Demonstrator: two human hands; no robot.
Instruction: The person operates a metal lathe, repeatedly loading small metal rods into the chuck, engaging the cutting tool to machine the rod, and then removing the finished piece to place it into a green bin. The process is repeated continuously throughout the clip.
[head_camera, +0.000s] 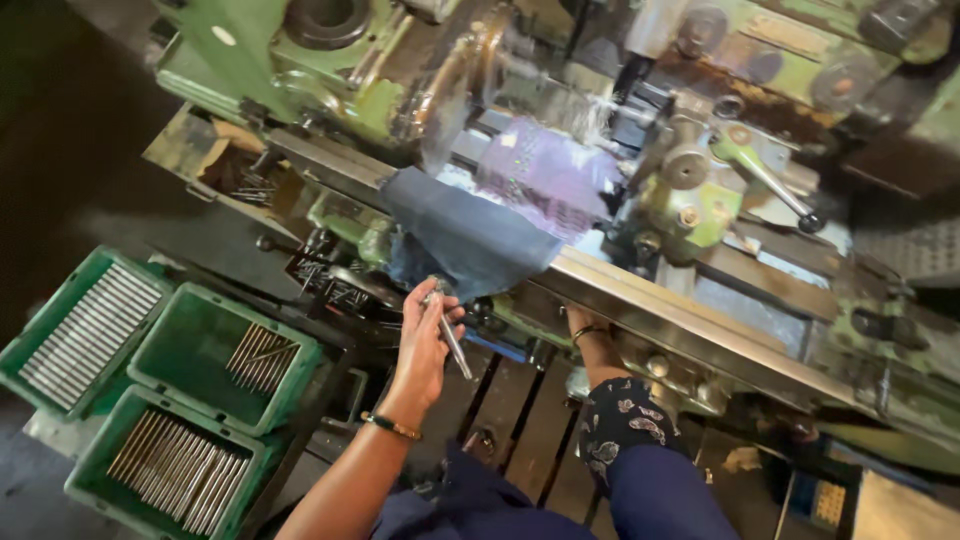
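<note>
The left hand pinches a slim metal rod at the lathe's front edge, clear for handling. The right hand reaches under the bed, fingers hidden.

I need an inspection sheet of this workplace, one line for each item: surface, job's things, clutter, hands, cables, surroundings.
Surface: green lathe, worn and oily, with a steel bed rail.
Job's things: metal rod in the left hand; dark blue cloth draped over the machine.
Clutter: loose rods in a tray behind the cloth.
Hands: left hand grips the rod; right hand reaches under the rail, fingers hidden.
Cables: nothing seen.
Surroundings: three green crates of rods at the left; wooden floor slats below.
</note>
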